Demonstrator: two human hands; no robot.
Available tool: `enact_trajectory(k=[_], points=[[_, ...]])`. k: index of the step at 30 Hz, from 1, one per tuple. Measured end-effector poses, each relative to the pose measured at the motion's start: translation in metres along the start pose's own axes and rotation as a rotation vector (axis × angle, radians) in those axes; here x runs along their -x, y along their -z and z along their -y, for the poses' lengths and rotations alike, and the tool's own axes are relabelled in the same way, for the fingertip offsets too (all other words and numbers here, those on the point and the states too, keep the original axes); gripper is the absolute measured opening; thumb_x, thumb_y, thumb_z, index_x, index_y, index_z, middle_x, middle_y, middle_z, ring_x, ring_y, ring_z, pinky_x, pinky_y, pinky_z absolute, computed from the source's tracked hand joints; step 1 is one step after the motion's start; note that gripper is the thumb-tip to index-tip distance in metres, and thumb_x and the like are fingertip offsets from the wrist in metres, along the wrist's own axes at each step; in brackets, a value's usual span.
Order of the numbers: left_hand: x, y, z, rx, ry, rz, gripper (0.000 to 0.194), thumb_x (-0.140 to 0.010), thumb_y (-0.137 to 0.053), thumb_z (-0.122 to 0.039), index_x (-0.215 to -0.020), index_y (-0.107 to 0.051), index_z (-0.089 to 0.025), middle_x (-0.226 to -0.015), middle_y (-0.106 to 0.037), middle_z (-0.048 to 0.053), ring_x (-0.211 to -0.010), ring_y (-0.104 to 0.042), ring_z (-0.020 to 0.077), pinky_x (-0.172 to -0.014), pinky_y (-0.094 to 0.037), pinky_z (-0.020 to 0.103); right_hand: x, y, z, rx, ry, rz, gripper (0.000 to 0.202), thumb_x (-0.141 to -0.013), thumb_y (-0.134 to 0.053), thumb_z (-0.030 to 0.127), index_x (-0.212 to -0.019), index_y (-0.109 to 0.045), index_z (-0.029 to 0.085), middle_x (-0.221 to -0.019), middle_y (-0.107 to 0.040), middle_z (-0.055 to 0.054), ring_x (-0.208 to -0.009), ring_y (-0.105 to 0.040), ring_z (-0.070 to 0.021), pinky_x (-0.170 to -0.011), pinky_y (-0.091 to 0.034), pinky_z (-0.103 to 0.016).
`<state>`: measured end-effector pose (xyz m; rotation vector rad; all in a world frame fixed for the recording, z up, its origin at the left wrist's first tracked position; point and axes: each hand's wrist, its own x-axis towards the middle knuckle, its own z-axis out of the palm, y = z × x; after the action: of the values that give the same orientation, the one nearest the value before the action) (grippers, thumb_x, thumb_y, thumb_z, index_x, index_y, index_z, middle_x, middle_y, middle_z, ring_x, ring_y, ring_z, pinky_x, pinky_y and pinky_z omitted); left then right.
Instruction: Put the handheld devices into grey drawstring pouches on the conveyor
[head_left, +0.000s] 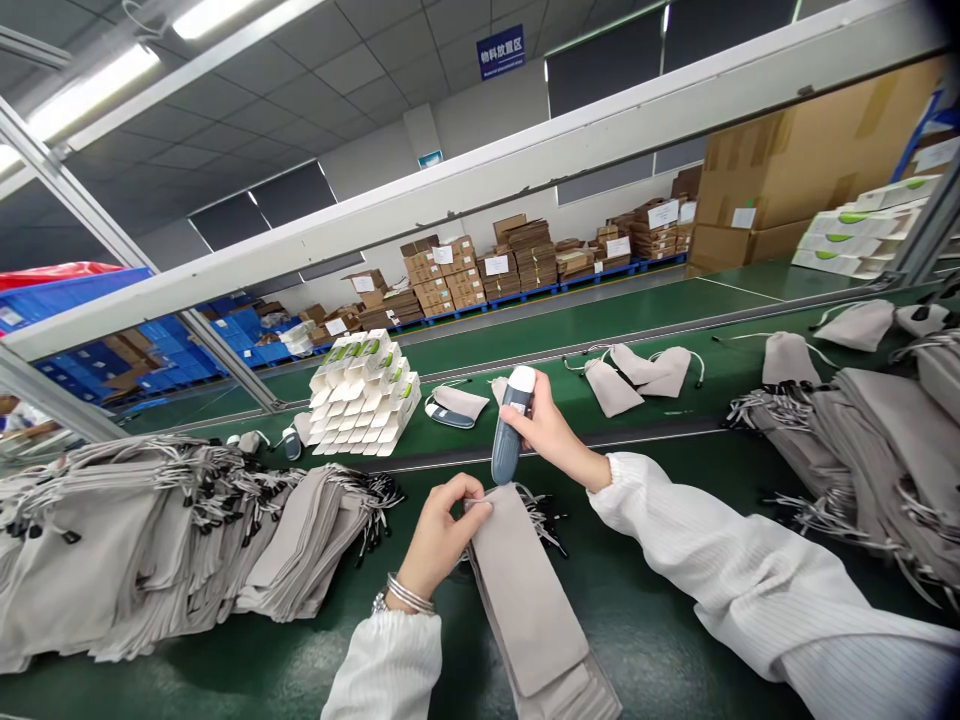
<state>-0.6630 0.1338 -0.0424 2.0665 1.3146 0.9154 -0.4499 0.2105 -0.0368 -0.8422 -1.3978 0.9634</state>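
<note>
My right hand (pixel 555 430) grips a slim blue-grey handheld device (pixel 506 452) with a white top, held upright over the near edge of the bench. Its lower end is just above the mouth of a grey drawstring pouch (pixel 525 580). That pouch lies on top of a small stack of the same kind, with cords bunched at its right side. My left hand (pixel 440 525) pinches the left corner of the pouch's mouth between thumb and fingers. Whether the device touches the cloth I cannot tell.
Piles of grey pouches (pixel 82 560) lie to the left, and more pouches (pixel 885 440) to the right. White open boxes (pixel 364 400) are stacked behind the left pile. On the green belt (pixel 694 400) lie several pouches and another device (pixel 450 415). A metal rail (pixel 450 225) crosses above.
</note>
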Motion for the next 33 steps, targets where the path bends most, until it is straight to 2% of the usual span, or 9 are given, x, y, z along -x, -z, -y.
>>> enact_trajectory(k=[4, 9, 12, 17, 21, 25, 27, 30, 33], points=[[0.006, -0.007, -0.015, 0.168, -0.046, -0.08, 0.015, -0.083, -0.07, -0.029, -0.074, -0.063, -0.019, -0.077, -0.055, 0.0, -0.071, -0.048, 0.014, -0.068, -0.038, 0.027, 0.008, -0.004, 0.01, -0.037, 0.03, 0.046, 0.059, -0.091, -0.065, 0.044, -0.135, -0.028, 0.028, -0.095, -0.056, 0.0, -0.051, -0.05, -0.007, -0.043, -0.042, -0.021], [0.001, -0.018, -0.027, 0.309, -0.1, -0.477, 0.012, -0.076, -0.078, -0.027, -0.073, -0.07, -0.019, -0.095, -0.056, 0.005, -0.089, -0.056, 0.017, -0.069, -0.042, 0.024, 0.018, -0.004, 0.026, 0.039, -0.059, 0.471, 0.037, -0.102, -0.042, 0.05, -0.113, -0.06, 0.019, -0.078, -0.056, 0.0, -0.045, -0.042, -0.0056, -0.043, -0.033, -0.022], [-0.001, -0.014, -0.029, 0.415, -0.049, -0.602, 0.016, -0.074, -0.08, -0.028, -0.074, -0.068, -0.018, -0.095, -0.058, 0.004, -0.089, -0.057, 0.0155, -0.07, -0.044, 0.023, 0.021, 0.001, 0.038, -0.041, -0.187, 0.66, 0.032, -0.098, -0.054, 0.047, -0.109, -0.064, 0.018, -0.068, -0.05, 0.003, -0.048, -0.035, -0.0054, -0.045, -0.026, -0.02], [0.006, 0.006, -0.018, 0.674, 0.106, -0.765, 0.026, -0.078, -0.077, -0.04, -0.083, -0.061, -0.02, -0.063, -0.044, -0.007, -0.05, -0.035, 0.0063, -0.045, -0.027, 0.018, 0.016, 0.016, 0.058, -0.511, -0.353, 0.409, 0.034, -0.082, -0.074, 0.04, -0.092, -0.047, 0.022, -0.058, -0.022, 0.013, -0.047, -0.012, -0.0043, -0.042, -0.01, -0.018], [0.013, -0.003, 0.004, 0.363, 0.1, -0.535, 0.024, -0.083, -0.071, -0.036, -0.101, -0.067, -0.021, -0.083, -0.06, 0.0, -0.063, -0.051, 0.0106, -0.059, -0.044, 0.023, 0.005, 0.03, 0.064, -0.586, -0.141, 0.026, 0.028, -0.085, -0.07, 0.035, -0.098, -0.048, 0.022, -0.057, -0.024, 0.014, -0.046, -0.015, -0.0048, -0.05, -0.039, -0.021], [0.017, -0.024, 0.033, -0.014, 0.174, -0.287, 0.028, -0.082, -0.068, -0.033, -0.108, -0.071, -0.023, -0.107, -0.069, 0.008, -0.098, -0.063, 0.0238, -0.09, -0.05, 0.039, -0.021, 0.039, 0.043, -0.149, 0.304, -0.346, 0.019, -0.094, -0.055, 0.031, -0.109, -0.047, 0.023, -0.062, -0.044, 0.009, -0.051, -0.037, -0.0094, -0.066, -0.048, -0.027], [0.016, -0.03, 0.043, -0.009, 0.221, -0.214, 0.027, -0.084, -0.064, -0.034, -0.107, -0.07, -0.022, -0.106, -0.071, 0.007, -0.102, -0.064, 0.0247, -0.095, -0.048, 0.041, -0.038, 0.035, 0.023, 0.213, 0.35, -0.333, 0.037, -0.095, -0.053, 0.029, -0.129, -0.041, 0.023, -0.088, -0.062, 0.0, -0.063, -0.052, -0.0124, -0.069, -0.047, -0.029], [0.012, -0.03, 0.048, 0.045, 0.238, -0.161, 0.019, -0.086, -0.06, -0.034, -0.095, -0.07, -0.021, -0.096, -0.071, 0.005, -0.091, -0.064, 0.0215, -0.089, -0.049, 0.038, -0.065, 0.015, -0.015, 0.672, 0.182, -0.076, 0.056, -0.096, -0.049, 0.025, -0.148, -0.03, 0.023, -0.132, -0.057, -0.011, -0.08, -0.061, -0.0152, -0.076, -0.047, -0.031], [0.007, -0.026, 0.046, 0.021, 0.233, -0.159, 0.01, -0.082, -0.062, -0.028, -0.082, -0.069, -0.02, -0.084, -0.067, 0.003, -0.081, -0.061, 0.0196, -0.081, -0.047, 0.035, -0.088, -0.014, -0.054, 0.822, 0.037, 0.134, 0.048, -0.091, -0.058, 0.021, -0.137, -0.048, 0.019, -0.129, -0.06, -0.014, -0.093, -0.063, -0.021, -0.081, -0.046, -0.032]])
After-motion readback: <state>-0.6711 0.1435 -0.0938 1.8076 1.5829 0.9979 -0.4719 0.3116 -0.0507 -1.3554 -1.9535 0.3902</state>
